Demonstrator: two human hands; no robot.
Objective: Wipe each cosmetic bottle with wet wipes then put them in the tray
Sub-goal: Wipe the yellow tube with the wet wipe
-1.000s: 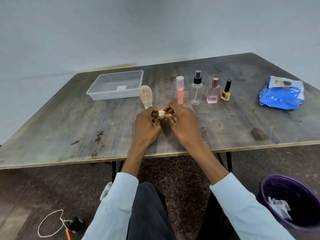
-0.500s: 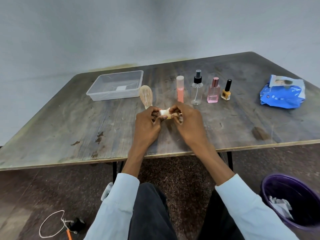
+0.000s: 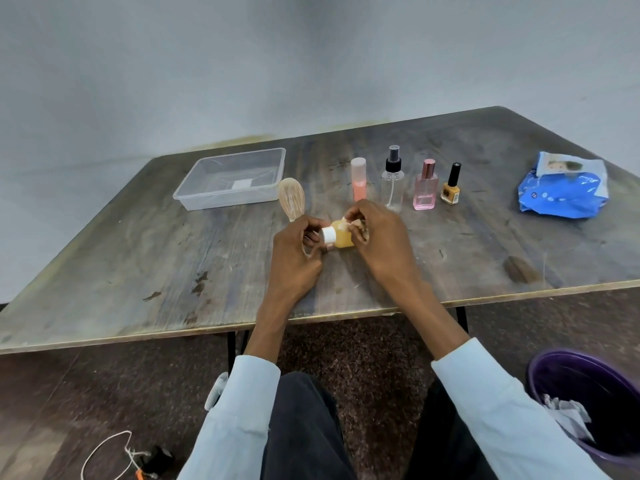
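Note:
Over the table's front middle my left hand (image 3: 296,251) grips the white-capped end of a small amber bottle (image 3: 341,239) that lies sideways. My right hand (image 3: 379,233) pinches a stained wet wipe (image 3: 348,225) against the bottle's body. Behind my hands stand a peach tube bottle (image 3: 358,180), a clear spray bottle (image 3: 393,181), a pink perfume bottle (image 3: 425,188) and a yellow nail polish bottle (image 3: 451,187). The clear plastic tray (image 3: 194,188) sits at the back left with nothing but a label in it.
A wooden hairbrush (image 3: 292,200) lies between the tray and my hands. The blue wet wipe pack (image 3: 562,192) rests at the right of the table (image 3: 138,258). A purple bin (image 3: 554,372) with used wipes stands on the floor at the right.
The amber bottle has turned in my hands, so its white cap and body now show. My right hand has shifted the wipe along the bottle.

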